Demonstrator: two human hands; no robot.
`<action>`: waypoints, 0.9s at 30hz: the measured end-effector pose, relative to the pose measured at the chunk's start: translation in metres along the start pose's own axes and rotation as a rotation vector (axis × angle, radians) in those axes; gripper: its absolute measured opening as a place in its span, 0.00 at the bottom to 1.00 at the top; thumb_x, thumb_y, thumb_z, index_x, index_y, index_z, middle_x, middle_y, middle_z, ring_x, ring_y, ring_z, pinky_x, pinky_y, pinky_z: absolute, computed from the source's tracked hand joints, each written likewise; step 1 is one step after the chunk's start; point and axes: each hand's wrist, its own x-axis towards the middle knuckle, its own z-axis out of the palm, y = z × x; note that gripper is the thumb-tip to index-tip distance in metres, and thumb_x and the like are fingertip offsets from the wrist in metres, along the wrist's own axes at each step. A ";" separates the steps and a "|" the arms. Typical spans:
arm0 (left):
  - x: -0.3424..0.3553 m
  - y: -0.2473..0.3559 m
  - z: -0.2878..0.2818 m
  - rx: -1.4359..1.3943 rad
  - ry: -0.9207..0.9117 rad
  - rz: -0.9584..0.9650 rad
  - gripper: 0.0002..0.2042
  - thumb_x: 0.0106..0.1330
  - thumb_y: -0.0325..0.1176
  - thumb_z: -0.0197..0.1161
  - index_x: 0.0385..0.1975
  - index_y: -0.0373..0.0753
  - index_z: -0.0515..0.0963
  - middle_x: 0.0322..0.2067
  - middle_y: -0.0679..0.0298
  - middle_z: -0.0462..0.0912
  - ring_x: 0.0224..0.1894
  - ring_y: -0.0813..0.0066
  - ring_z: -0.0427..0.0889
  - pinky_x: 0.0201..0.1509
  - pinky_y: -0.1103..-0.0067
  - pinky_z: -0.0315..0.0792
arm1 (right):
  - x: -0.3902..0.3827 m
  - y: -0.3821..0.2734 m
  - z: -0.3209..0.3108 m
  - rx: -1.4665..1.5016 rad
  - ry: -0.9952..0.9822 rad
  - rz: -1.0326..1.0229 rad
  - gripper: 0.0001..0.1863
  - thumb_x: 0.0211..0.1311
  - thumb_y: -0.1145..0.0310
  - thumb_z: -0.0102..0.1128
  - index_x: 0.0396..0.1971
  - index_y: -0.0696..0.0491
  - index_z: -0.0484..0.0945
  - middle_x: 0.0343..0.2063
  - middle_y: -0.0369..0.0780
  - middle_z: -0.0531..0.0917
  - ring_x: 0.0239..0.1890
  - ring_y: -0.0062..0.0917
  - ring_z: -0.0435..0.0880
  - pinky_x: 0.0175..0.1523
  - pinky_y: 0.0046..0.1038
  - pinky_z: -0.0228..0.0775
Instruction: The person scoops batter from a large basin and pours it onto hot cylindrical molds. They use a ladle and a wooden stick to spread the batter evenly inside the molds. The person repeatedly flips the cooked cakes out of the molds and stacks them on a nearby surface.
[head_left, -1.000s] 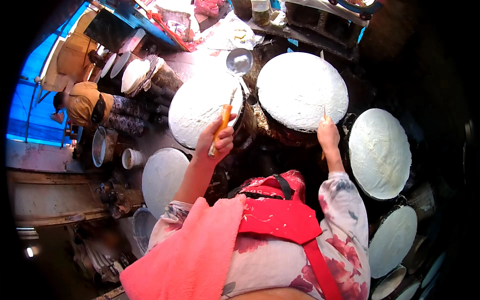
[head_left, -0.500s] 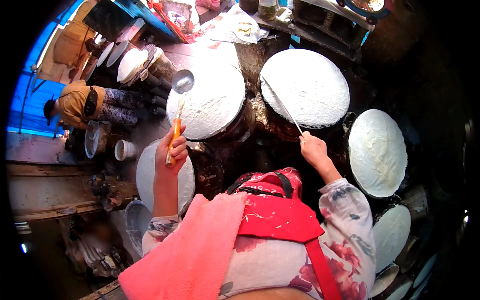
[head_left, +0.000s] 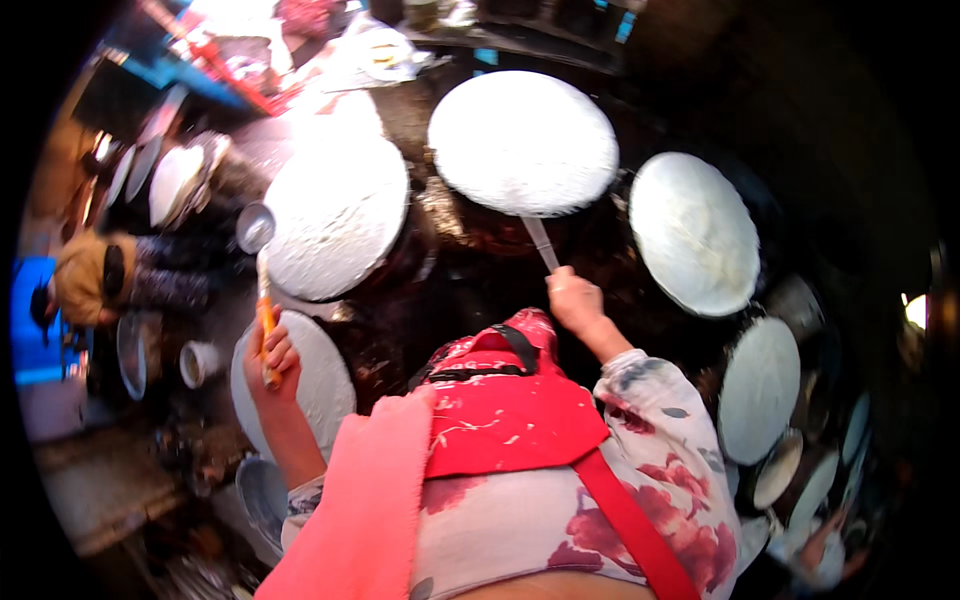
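My left hand (head_left: pixel 276 362) is closed around the orange handle of a metal ladle (head_left: pixel 256 229). The ladle's bowl is raised by the left edge of a round white sheet of batter (head_left: pixel 336 220). In my right hand (head_left: pixel 577 300) is a long, flat metal spatula (head_left: pixel 540 243). Its far end is hidden at the near edge of another white round (head_left: pixel 525 140), seemingly beneath it. That round lies on a dark drum-like stand. Below my left hand lies a third white round (head_left: pixel 308 385).
More white rounds stand to the right, one large (head_left: pixel 694 234) and one lower down (head_left: pixel 760 392). A person in a yellow top (head_left: pixel 85 280) bends at the far left near a white bucket (head_left: pixel 200 364). A plastic bag (head_left: pixel 375 50) lies at the back.
The view has swung to the right. The spatula has gone from lying over the far round's left side to its near edge. The ladle has moved left and lower.
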 end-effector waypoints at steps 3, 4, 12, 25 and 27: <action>0.007 -0.002 -0.002 0.000 -0.055 -0.042 0.20 0.74 0.38 0.39 0.54 0.26 0.62 0.21 0.68 0.64 0.13 0.83 0.65 0.16 0.85 0.61 | -0.020 -0.002 -0.002 0.142 -0.027 -0.164 0.13 0.64 0.58 0.49 0.28 0.53 0.69 0.18 0.48 0.79 0.24 0.49 0.79 0.29 0.47 0.70; 0.007 -0.003 -0.001 0.003 -0.058 -0.039 0.20 0.74 0.38 0.38 0.56 0.27 0.61 0.21 0.68 0.64 0.13 0.83 0.65 0.16 0.85 0.61 | -0.011 0.009 0.006 0.126 0.121 -0.027 0.13 0.64 0.58 0.48 0.28 0.53 0.69 0.18 0.49 0.79 0.24 0.49 0.79 0.28 0.47 0.70; 0.015 0.005 0.010 0.010 -0.064 -0.003 0.18 0.74 0.37 0.40 0.53 0.28 0.63 0.19 0.69 0.64 0.13 0.85 0.65 0.16 0.85 0.61 | -0.031 0.002 -0.003 0.075 0.072 -0.064 0.14 0.66 0.56 0.45 0.32 0.51 0.72 0.22 0.51 0.79 0.27 0.50 0.79 0.30 0.49 0.68; -0.069 -0.005 -0.017 0.056 0.205 0.288 0.16 0.73 0.37 0.43 0.51 0.32 0.67 0.19 0.70 0.64 0.11 0.85 0.63 0.14 0.86 0.61 | 0.090 -0.103 0.013 0.987 -0.276 -0.067 0.10 0.66 0.63 0.51 0.37 0.55 0.74 0.17 0.33 0.73 0.13 0.14 0.65 0.18 0.20 0.57; -0.089 -0.011 -0.022 0.054 0.211 0.322 0.16 0.73 0.37 0.43 0.51 0.32 0.67 0.19 0.70 0.64 0.11 0.85 0.63 0.14 0.86 0.61 | 0.135 -0.137 0.024 1.115 -0.317 -0.053 0.09 0.65 0.66 0.51 0.38 0.56 0.74 0.20 0.34 0.76 0.11 0.13 0.65 0.16 0.17 0.55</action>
